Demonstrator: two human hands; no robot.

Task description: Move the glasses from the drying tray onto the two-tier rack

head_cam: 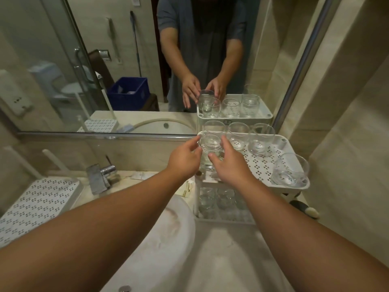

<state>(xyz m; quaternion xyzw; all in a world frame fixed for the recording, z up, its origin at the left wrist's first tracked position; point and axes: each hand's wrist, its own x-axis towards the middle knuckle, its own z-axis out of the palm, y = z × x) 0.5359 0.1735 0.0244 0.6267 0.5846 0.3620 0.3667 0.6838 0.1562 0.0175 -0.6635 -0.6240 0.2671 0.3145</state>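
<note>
The two-tier rack (294, 187) is white and stands right of the basin against the mirror. On its perforated top tier stand three clear glasses (261, 140) in a back row and along the right side. A fourth clear glass (210, 144) is at the top tier's left edge. My right hand (229, 165) curls round it, thumb in front and fingers behind. My left hand (185, 158) hovers at its left side with relaxed fingers, close to the glass or just touching it. The lower tier (227, 218) holds several more glasses. At the left, the white perforated drying tray (40, 199) has no glasses on it.
A chrome faucet (101, 175) stands behind the white basin (164, 239) between tray and rack. The wall mirror (126, 81) runs right behind the rack and reflects it and both hands. A tiled wall (347, 123) closes the right side.
</note>
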